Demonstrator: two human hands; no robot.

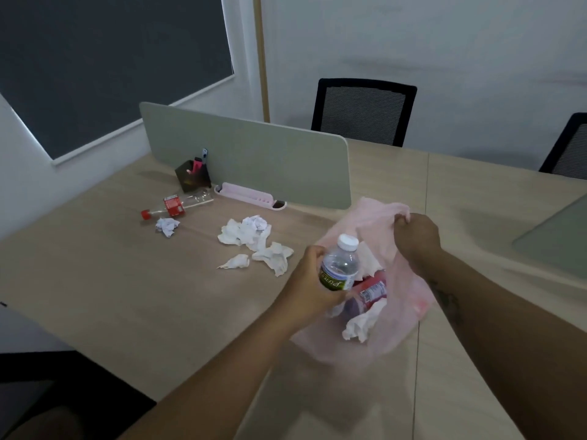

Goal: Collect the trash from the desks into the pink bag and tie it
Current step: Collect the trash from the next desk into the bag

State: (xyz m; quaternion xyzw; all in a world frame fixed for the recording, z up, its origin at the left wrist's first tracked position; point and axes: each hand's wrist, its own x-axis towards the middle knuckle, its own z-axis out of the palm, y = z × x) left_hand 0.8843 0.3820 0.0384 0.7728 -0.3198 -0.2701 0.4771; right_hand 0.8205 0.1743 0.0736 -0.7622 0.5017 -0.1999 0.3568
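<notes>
My left hand (309, 281) grips a small clear water bottle (341, 265) with a white cap and green label, held upright at the mouth of the pink bag (400, 315). My right hand (414, 235) pinches the bag's far edge and holds it up. Inside the bag lie a red-labelled bottle (370, 290) and crumpled white tissue (360, 325). On the desk to the left lie a heap of crumpled tissues (254, 238), a smaller tissue (235, 262), a paper ball (167, 226) and an empty cola bottle (176, 205) on its side with a red cap.
A grey-green divider panel (254, 154) stands across the wooden desk (127, 281). A dark pen holder (193, 175) and a pink tray (247, 195) sit at its base. Two black mesh chairs (362, 112) stand beyond the desk. Another panel (556, 230) shows at the right edge.
</notes>
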